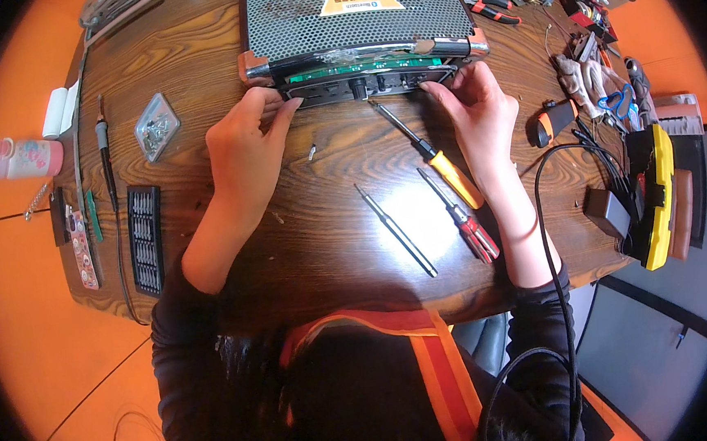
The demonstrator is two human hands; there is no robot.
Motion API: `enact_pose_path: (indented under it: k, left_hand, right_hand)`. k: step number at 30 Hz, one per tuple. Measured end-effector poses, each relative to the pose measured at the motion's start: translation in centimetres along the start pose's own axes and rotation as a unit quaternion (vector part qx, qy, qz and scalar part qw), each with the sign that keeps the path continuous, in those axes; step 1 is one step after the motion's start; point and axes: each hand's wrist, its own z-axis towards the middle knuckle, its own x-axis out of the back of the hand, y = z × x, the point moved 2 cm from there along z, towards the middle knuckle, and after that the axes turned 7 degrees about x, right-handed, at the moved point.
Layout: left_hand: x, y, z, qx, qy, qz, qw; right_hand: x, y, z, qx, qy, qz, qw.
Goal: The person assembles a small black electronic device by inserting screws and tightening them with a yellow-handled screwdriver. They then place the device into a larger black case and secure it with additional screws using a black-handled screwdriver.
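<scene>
while gripping the speaker panel, both hands

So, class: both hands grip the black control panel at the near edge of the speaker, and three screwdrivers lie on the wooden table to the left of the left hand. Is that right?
Not quite. The head view shows the three screwdrivers lying between the hands and by the right hand, not left of the left hand. Both hands do grip the control panel of the speaker on the wooden table.

Black mesh speaker, orange-handled screwdriver, dark woodgrain table.
</scene>
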Motion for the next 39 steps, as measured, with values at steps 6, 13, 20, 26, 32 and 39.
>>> enact_pose_path:
  k: [6, 13, 20, 26, 32, 39]
  left_hand:
    - [-0.1, -0.2, 0.1, -0.063, -0.002, 0.100, 0.993]
    - [0.5, 0.8, 0.6, -0.213, 0.177, 0.180, 0.944]
    - [0.7, 0.3, 2.5, -0.083, -0.016, -0.008, 0.996]
    - [0.1, -0.1, 2.3, -0.023, -0.033, -0.064, 0.997]
    - [-0.1, -0.2, 2.3, -0.057, -0.002, -0.037, 0.998]
    - [0.1, -0.7, 2.7, -0.086, 0.000, -0.016, 0.996]
  right_hand:
    - [0.1, -0.4, 0.6, 0.028, 0.046, -0.042, 0.998]
    - [0.6, 0.3, 0.9, 0.176, 0.143, -0.159, 0.961]
    - [0.0, 0.9, 1.9, 0.127, 0.004, 0.093, 0.987]
    - [0.0, 0.7, 1.8, 0.092, 0.008, 0.077, 0.993]
    - [0.1, 0.3, 1.9, 0.115, 0.010, 0.061, 0.991]
    - [0.1, 0.2, 1.9, 0.092, 0.029, 0.059, 0.994]
